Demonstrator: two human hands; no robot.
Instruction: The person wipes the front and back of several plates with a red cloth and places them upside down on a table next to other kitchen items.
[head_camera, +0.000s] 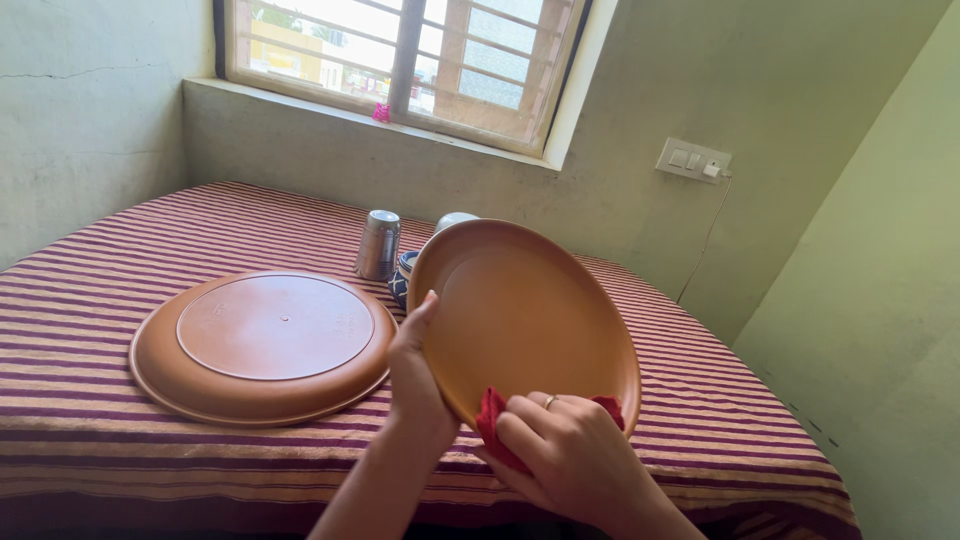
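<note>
Head view. The left hand (415, 375) grips the left rim of a brown plate (520, 310), thumb laid along the edge and the fingers closed behind it; the plate is held tilted, its hollow face turned toward the camera, above the near edge of the surface (90, 420). The right hand (570, 455), a ring on one finger, presses a red cloth (490, 415) against the plate's lower rim, its fingers curled over the cloth. To the left, a second brown plate (265, 345) lies upside down on the striped cloth that covers the surface, well apart from the held one. Behind the held plate stand a steel tumbler (378, 245), inverted, and just beside it a patterned blue bowl (403, 278), partly hidden. A barred window (400, 55) is set in the back wall; a white switch plate (692, 160) with a trailing cord is on the right wall.
</note>
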